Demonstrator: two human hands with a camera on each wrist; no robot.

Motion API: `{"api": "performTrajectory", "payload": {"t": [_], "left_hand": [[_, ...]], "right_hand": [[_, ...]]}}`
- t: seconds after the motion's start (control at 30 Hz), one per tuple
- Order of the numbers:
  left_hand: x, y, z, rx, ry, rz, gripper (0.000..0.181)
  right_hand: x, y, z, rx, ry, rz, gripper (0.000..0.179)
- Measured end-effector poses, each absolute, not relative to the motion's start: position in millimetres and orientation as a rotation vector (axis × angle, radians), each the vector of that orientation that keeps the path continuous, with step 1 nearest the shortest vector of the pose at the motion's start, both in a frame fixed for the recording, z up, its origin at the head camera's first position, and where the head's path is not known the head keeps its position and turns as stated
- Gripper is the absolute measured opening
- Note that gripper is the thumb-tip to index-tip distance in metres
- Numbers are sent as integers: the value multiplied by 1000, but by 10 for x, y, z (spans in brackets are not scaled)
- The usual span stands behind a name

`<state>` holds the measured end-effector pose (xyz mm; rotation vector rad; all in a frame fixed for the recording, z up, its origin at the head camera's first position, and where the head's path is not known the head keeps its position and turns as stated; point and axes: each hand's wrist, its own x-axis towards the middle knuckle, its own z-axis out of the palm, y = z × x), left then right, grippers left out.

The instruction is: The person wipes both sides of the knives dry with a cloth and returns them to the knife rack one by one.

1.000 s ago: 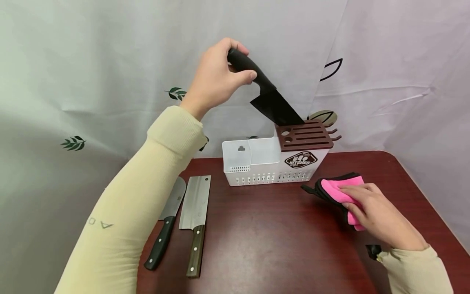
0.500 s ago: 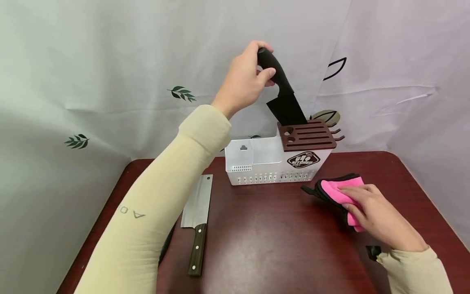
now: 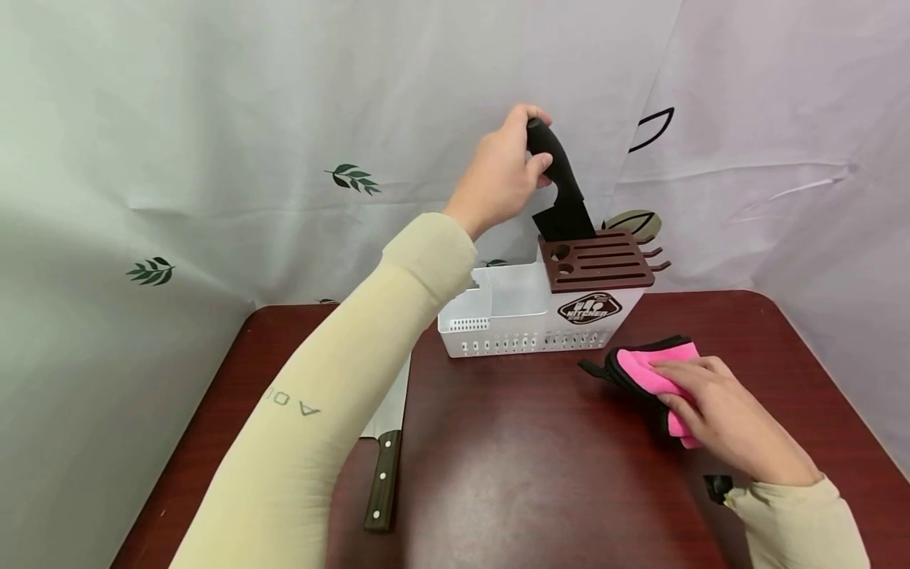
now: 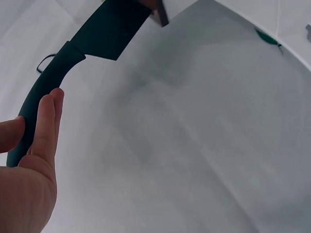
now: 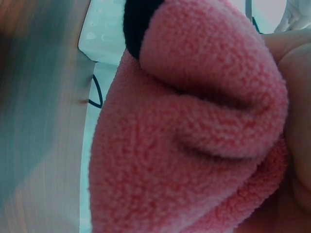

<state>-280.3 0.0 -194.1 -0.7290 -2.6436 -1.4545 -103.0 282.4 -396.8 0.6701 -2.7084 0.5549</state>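
Note:
My left hand (image 3: 506, 175) grips the black handle of a black knife (image 3: 558, 167), thumb on one side and fingers on the other. The lower part of its blade is inside the rear slot of the brown slotted top (image 3: 604, 261) on a white knife holder (image 3: 498, 332). In the left wrist view the knife (image 4: 112, 29) reaches the brown top at the upper edge. At the right of the table my right hand (image 3: 739, 419) holds a folded pink cloth (image 3: 650, 371) with black edging. That fluffy cloth (image 5: 184, 126) fills most of the right wrist view.
A cleaver (image 3: 384, 474) with a wooden handle lies left of the holder, its blade partly behind my left sleeve (image 3: 341, 371). Hooks (image 3: 657, 259) stick out from the holder's right end. A pale curtain (image 3: 249, 118) hangs behind the dark red table (image 3: 526, 466).
My left hand has moved right and then down with the knife, which stands steeper and deeper in the slot. The left sleeve now covers the second, black-handled knife. The right hand has barely moved.

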Motion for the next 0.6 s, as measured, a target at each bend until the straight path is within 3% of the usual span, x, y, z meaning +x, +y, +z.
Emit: {"api": "performTrajectory", "payload": {"t": [0.6], "left_hand": [[-2793,92,-2060,-743,-2697,-1459,39]], "right_hand": [[-1016,2829,-3978,683,-2715,571,41]]}}
